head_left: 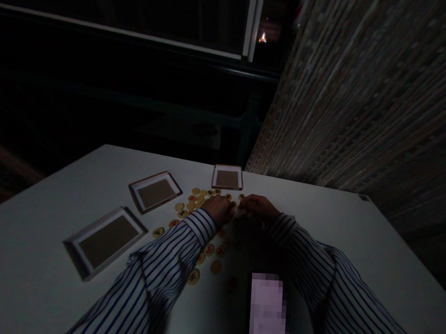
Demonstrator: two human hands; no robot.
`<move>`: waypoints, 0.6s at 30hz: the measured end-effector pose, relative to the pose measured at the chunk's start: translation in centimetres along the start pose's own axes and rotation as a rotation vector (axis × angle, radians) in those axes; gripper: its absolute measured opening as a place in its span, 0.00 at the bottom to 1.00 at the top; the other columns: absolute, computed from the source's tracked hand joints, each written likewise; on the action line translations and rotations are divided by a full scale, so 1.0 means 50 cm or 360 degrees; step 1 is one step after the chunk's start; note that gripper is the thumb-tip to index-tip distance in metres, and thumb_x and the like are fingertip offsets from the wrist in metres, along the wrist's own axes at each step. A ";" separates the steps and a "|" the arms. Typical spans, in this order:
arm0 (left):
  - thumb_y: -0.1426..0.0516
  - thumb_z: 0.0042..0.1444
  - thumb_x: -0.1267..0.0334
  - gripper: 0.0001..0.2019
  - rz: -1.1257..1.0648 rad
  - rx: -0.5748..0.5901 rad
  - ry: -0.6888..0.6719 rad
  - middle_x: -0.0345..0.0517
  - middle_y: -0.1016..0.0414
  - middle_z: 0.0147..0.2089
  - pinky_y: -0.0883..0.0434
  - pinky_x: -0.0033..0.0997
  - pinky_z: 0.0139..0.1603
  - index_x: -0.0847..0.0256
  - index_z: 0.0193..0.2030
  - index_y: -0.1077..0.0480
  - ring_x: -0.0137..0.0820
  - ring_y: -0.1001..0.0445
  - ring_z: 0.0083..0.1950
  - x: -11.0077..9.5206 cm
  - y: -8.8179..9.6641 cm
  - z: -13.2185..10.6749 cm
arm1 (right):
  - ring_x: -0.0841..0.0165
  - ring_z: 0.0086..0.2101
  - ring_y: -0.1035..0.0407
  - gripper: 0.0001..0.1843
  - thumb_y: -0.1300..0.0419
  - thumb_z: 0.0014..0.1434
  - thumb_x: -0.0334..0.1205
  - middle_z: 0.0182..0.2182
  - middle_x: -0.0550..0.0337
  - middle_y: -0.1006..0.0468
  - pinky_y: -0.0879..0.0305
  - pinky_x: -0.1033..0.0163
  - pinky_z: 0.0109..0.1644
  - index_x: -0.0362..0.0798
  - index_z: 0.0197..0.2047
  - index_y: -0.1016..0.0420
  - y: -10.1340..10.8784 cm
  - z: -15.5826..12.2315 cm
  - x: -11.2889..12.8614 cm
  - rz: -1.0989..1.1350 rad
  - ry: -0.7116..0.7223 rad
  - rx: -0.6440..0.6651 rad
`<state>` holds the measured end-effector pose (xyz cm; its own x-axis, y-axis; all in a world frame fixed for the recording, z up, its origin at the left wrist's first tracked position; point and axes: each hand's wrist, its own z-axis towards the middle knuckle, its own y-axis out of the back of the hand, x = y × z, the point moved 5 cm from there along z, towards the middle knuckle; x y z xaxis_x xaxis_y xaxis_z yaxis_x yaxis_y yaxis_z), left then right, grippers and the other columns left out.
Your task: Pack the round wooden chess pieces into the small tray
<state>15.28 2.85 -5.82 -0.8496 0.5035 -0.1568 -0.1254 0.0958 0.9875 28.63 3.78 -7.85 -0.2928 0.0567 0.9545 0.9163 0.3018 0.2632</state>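
Several round yellow game pieces [191, 199] with red or black marks lie scattered on a white table [354, 228]. My left hand [219, 207] rests among them with its fingers curled down onto the pieces. My right hand [258, 206] sits close beside it, fingers bent and pinched over pieces near the far end of the pile. What each hand holds is hidden in the dim light. Both arms wear blue-and-white striped sleeves.
Three shallow white-rimmed trays with brown bottoms lie on the table: a large tray [105, 240] at the left, a middle tray [155, 192] and a small tray [227, 177] at the far side. A brick wall [361, 94] rises at the right. The room beyond is dark.
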 end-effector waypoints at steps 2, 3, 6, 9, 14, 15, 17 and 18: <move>0.51 0.51 0.59 0.13 0.0000 0.0005 0.0000 0.53 0.26 0.33 0.33 0.33 0.34 0.62 0.32 0.27 0.37 0.27 0.36 -0.001 0.000 0.000 | 0.73 0.26 0.33 0.09 0.42 0.45 0.41 0.26 0.60 0.25 0.36 0.66 0.31 0.44 0.27 0.30 -0.003 0.001 -0.002 0.0008 0.0004 0.0016; 0.51 0.51 0.59 0.13 -0.0001 0.0005 -0.0003 0.53 0.26 0.33 0.33 0.33 0.35 0.62 0.32 0.27 0.38 0.27 0.36 -0.001 0.000 0.000 | 0.73 0.26 0.33 0.08 0.42 0.45 0.41 0.25 0.61 0.25 0.36 0.66 0.31 0.44 0.27 0.31 -0.004 0.001 -0.002 0.0003 0.0007 0.0019; 0.50 0.51 0.59 0.13 -0.0014 -0.0004 -0.0014 0.53 0.25 0.36 0.33 0.33 0.38 0.61 0.34 0.27 0.38 0.27 0.39 0.000 0.004 -0.003 | 0.73 0.26 0.33 0.07 0.42 0.45 0.39 0.25 0.61 0.25 0.35 0.66 0.31 0.44 0.27 0.31 -0.006 0.003 0.006 -0.0069 0.0062 -0.0009; 0.49 0.50 0.56 0.15 -0.0064 -0.0032 -0.0007 0.51 0.25 0.40 0.34 0.32 0.42 0.59 0.39 0.27 0.37 0.28 0.43 0.014 0.018 -0.017 | 0.72 0.27 0.32 0.07 0.43 0.46 0.39 0.25 0.60 0.25 0.35 0.65 0.33 0.44 0.27 0.30 -0.010 0.005 0.021 -0.0218 0.0149 -0.0044; 0.50 0.52 0.57 0.16 -0.0252 -0.0214 0.0128 0.47 0.25 0.42 0.34 0.29 0.44 0.58 0.42 0.27 0.35 0.28 0.43 0.079 0.073 -0.069 | 0.72 0.28 0.32 0.08 0.44 0.48 0.39 0.26 0.59 0.25 0.37 0.67 0.31 0.44 0.31 0.28 -0.031 0.007 0.045 -0.0600 0.0296 -0.0056; 0.51 0.52 0.57 0.16 -0.0293 -0.0253 0.0195 0.47 0.25 0.42 0.34 0.29 0.44 0.59 0.42 0.28 0.34 0.28 0.43 0.098 0.083 -0.084 | 0.72 0.28 0.32 0.08 0.44 0.49 0.38 0.26 0.60 0.25 0.37 0.67 0.31 0.44 0.31 0.28 -0.039 0.007 0.051 -0.0689 0.0318 -0.0043; 0.51 0.52 0.57 0.18 -0.0352 -0.0344 0.0346 0.47 0.25 0.43 0.34 0.28 0.44 0.60 0.44 0.28 0.34 0.28 0.43 0.139 0.100 -0.116 | 0.72 0.27 0.32 0.08 0.45 0.50 0.38 0.26 0.61 0.25 0.38 0.68 0.31 0.45 0.32 0.28 -0.057 0.009 0.063 -0.0848 0.0354 0.0015; 0.52 0.53 0.57 0.18 -0.0371 -0.0387 0.0400 0.47 0.25 0.42 0.33 0.28 0.44 0.61 0.43 0.28 0.34 0.28 0.42 0.157 0.105 -0.133 | 0.72 0.27 0.32 0.08 0.46 0.51 0.38 0.26 0.61 0.25 0.38 0.68 0.32 0.45 0.33 0.27 -0.067 0.010 0.070 -0.0929 0.0371 0.0048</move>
<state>4.55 1.61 -1.76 -0.8790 0.2645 -0.3968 -0.4207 -0.0382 0.9064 24.40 3.42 -5.45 -0.6719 -0.3337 0.6612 0.6143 0.2476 0.7492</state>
